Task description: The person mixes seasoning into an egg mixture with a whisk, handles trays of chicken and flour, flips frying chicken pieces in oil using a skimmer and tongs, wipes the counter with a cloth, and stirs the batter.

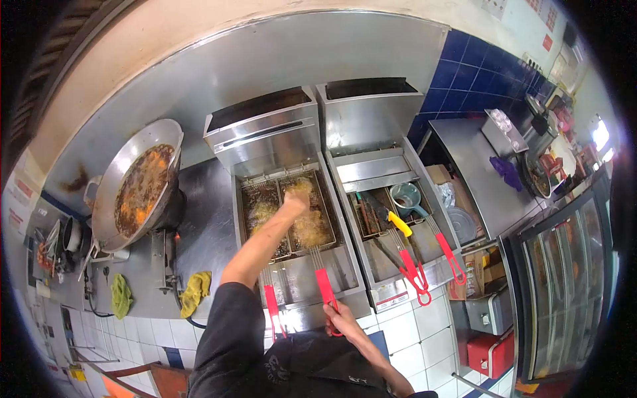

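Observation:
My left hand (298, 198) reaches over the right-hand fryer basket (326, 211) in the left deep fryer (361, 278). Its fingers look closed near pale golden battered food; whatever they hold, if anything, blends with the pieces behind. Below it, more battered food (310, 231) bubbles in the oil. My right hand (340, 320) is wrapped round the red handle (324, 286) of this basket. Just left of it, a second basket with its own red handle (271, 305) holds frying food (263, 213).
A large wok (106, 205) of dark oil with orange pieces stands left. Yellow cloth (196, 294) and green cloth (121, 296) lie along the counter edge. The right fryer carries a yellow-handled tool (399, 224), a jug (406, 196) and red handles (415, 272). A glass cabinet (564, 285) stands far right.

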`<state>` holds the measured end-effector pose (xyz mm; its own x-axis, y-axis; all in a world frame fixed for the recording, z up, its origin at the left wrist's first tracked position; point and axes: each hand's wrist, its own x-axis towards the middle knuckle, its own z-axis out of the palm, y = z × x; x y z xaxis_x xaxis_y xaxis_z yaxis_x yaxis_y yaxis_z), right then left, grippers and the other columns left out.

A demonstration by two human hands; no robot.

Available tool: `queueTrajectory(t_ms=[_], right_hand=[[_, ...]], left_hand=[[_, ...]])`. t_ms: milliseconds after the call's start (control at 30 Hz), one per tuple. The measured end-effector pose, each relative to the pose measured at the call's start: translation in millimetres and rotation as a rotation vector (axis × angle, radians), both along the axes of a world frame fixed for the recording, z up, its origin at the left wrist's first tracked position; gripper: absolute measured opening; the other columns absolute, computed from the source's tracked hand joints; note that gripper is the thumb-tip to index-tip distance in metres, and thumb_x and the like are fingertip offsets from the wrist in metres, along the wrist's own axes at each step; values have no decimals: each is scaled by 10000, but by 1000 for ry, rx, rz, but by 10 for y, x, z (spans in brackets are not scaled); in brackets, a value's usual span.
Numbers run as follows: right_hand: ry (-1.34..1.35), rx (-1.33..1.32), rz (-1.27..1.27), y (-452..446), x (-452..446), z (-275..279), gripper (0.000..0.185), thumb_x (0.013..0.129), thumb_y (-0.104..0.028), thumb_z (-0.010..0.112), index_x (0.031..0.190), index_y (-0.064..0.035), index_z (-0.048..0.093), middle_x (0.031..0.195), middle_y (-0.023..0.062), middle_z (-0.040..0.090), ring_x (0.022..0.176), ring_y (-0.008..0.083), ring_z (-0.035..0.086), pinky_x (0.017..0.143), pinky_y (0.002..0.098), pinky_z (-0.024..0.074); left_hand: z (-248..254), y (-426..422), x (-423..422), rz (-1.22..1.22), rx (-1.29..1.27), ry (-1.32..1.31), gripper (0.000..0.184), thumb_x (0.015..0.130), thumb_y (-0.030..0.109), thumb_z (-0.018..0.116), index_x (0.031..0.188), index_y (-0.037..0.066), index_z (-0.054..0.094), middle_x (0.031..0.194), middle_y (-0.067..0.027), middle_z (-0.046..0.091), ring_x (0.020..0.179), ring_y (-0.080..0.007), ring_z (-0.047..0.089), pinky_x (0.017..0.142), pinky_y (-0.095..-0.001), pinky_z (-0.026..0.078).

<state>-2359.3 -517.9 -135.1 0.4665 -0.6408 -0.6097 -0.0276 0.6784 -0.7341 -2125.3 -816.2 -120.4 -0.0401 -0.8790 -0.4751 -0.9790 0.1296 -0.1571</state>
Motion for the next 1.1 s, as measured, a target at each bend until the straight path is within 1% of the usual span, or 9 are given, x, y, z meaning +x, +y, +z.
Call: queueTrajectory(t_ms=[400, 467, 600, 733, 867, 933, 1000, 1033, 1100], right_hand=[[-97, 101, 82, -48, -44, -205, 196, 986, -248, 484, 899, -75, 459, 605, 42, 511, 461, 172, 547, 422, 311, 443], [128, -40, 86, 2, -57, -359, 216, 982, -237, 486, 914, -34, 506, 614, 47, 506, 438, 173, 524, 395, 317, 430], [-130, 4, -11, -11, -84, 20, 218, 980, -252, 485, 961, -35, 499, 589, 53, 518, 431, 167, 523, 393, 319, 421], [139, -65, 107, 117, -140, -483, 189, 998, -230, 461, 959, -45, 466, 621, 41, 516, 483, 153, 545, 430, 306, 445], [-109, -215, 147, -102, -312, -143, 215, 993, -249, 468, 1035, -39, 484, 691, 69, 573, 522, 148, 566, 468, 315, 463], [72, -174, 259, 10, -406, -602, 277, 980, -286, 496, 1072, -25, 485, 762, 110, 609, 638, 177, 621, 560, 337, 498], [380, -641, 262, 127, -589, -589, 355, 962, -330, 526, 1123, -17, 482, 833, 139, 618, 764, 209, 644, 660, 349, 504], [312, -382, 356, 31, -721, -273, 399, 940, -355, 560, 1134, -13, 494, 853, 142, 602, 787, 229, 630, 709, 351, 494], [358, -412, 243, 54, -886, -241, 377, 929, -352, 563, 1124, -34, 514, 860, 154, 625, 816, 242, 642, 734, 370, 491]], left_hand=[[809, 711, 805, 386, 17, 365, 448, 832, 415, 579, 907, -15, 682, 890, -261, 660, 907, -379, 654, 794, -438, 515], [644, 842, 863, 351, -75, 387, 430, 831, 426, 578, 857, 10, 684, 857, -264, 655, 876, -403, 644, 791, -464, 508], [871, 1234, 634, 276, -221, 397, 401, 854, 387, 586, 825, -6, 661, 839, -269, 643, 881, -419, 628, 786, -491, 498], [1299, 1539, 248, 270, -267, 423, 402, 873, 376, 580, 890, -20, 648, 809, -271, 641, 855, -429, 626, 757, -503, 483], [1723, 1747, -283, 251, -254, 512, 403, 891, 384, 564, 951, -5, 651, 779, -258, 647, 813, -411, 644, 738, -483, 487], [1855, 1739, -615, 350, -49, 573, 406, 909, 385, 538, 1038, 16, 648, 751, -233, 650, 766, -372, 658, 741, -459, 491], [1736, 1789, -794, 315, -16, 635, 426, 919, 391, 518, 1120, 33, 630, 738, -217, 648, 737, -339, 660, 737, -439, 496], [1698, 1832, -933, 312, 35, 666, 434, 921, 393, 512, 1143, 35, 621, 735, -217, 646, 744, -338, 661, 726, -439, 496], [1556, 1875, -1204, 309, 85, 702, 444, 923, 395, 506, 1165, 38, 611, 733, -218, 644, 751, -336, 662, 714, -439, 495]])
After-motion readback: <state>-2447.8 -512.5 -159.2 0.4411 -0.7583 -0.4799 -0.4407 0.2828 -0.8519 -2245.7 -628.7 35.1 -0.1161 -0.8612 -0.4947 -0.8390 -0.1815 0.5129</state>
